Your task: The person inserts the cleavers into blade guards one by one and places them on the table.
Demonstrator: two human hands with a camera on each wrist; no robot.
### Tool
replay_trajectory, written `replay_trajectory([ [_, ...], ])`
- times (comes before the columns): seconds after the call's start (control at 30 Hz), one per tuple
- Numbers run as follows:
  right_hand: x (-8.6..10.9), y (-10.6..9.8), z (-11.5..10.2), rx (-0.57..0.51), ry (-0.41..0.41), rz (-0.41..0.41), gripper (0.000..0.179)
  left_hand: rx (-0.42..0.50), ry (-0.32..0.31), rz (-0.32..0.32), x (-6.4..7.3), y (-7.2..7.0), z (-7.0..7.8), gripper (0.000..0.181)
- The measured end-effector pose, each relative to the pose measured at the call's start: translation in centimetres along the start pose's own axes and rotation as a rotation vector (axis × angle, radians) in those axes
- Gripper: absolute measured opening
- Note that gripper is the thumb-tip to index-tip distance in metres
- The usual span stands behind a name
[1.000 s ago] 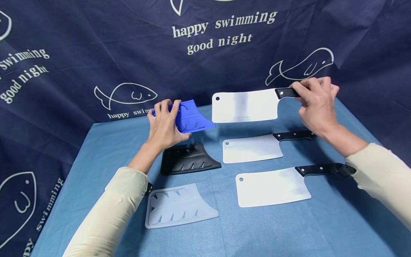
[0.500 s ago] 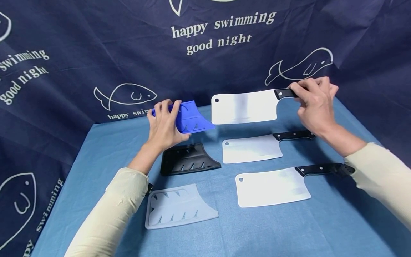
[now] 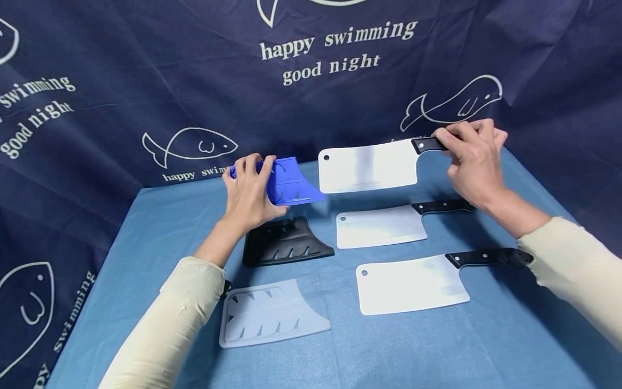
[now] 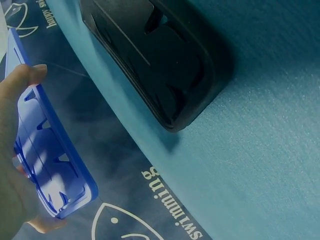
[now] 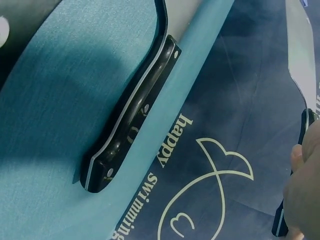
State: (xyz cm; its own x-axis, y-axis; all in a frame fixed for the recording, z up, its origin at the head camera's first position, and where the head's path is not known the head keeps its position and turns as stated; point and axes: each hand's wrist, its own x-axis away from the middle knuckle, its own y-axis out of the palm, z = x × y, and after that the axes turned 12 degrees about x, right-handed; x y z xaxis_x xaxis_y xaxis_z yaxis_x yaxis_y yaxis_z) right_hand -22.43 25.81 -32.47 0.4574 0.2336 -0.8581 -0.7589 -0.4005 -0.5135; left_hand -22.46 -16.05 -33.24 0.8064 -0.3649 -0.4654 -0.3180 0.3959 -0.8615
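My left hand point(image 3: 249, 192) grips a blue plastic blade cover point(image 3: 290, 182) above the back of the table, thumb at its lower edge and fingers over the top. In the left wrist view the blue cover point(image 4: 50, 155) is seen from its slotted side. My right hand point(image 3: 473, 159) holds a cleaver point(image 3: 366, 168) by its black handle, blade pointing left and raised off the cloth. The blade's left end is close to the cover's pointed right corner; whether they touch I cannot tell. In the right wrist view, fingers wrap the cleaver handle point(image 5: 306, 125).
A black blade cover point(image 3: 286, 243) and a translucent white one point(image 3: 274, 313) lie on the blue cloth point(image 3: 350, 356). To their right lie two more cleavers, a middle one point(image 3: 381, 227) and a front one point(image 3: 413, 284). A dark printed curtain point(image 3: 340, 108) hangs behind.
The raised cleaver and my right hand have come slightly down and left. The blue cover has sunk a little with my left hand. Both grips are unchanged.
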Motion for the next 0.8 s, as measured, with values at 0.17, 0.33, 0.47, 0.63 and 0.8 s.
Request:
replay_trajectory([
  [0.17,-0.1,0.0,-0.2,0.018,-0.006,-0.029,0.045,0.005,-0.009,0.011,0.0,0.1,0.1,0.107],
  [0.33,-0.2,0.4,-0.7,0.015,0.005,-0.025,0.042,0.022,-0.016,0.024,-0.3,0.0,0.6,0.108],
  [0.47,-0.3,0.7,-1.3,0.008,-0.004,-0.022,0.042,0.030,0.004,0.030,-0.5,-0.1,1.2,0.106],
  [0.63,-0.6,1.1,-1.9,-0.001,-0.013,-0.031,0.040,0.034,0.009,0.030,-0.5,-0.3,1.5,0.104],
  [0.8,-0.5,1.5,-2.1,-0.007,-0.017,-0.034,0.040,0.034,0.007,0.022,-0.3,-0.4,1.4,0.101],
])
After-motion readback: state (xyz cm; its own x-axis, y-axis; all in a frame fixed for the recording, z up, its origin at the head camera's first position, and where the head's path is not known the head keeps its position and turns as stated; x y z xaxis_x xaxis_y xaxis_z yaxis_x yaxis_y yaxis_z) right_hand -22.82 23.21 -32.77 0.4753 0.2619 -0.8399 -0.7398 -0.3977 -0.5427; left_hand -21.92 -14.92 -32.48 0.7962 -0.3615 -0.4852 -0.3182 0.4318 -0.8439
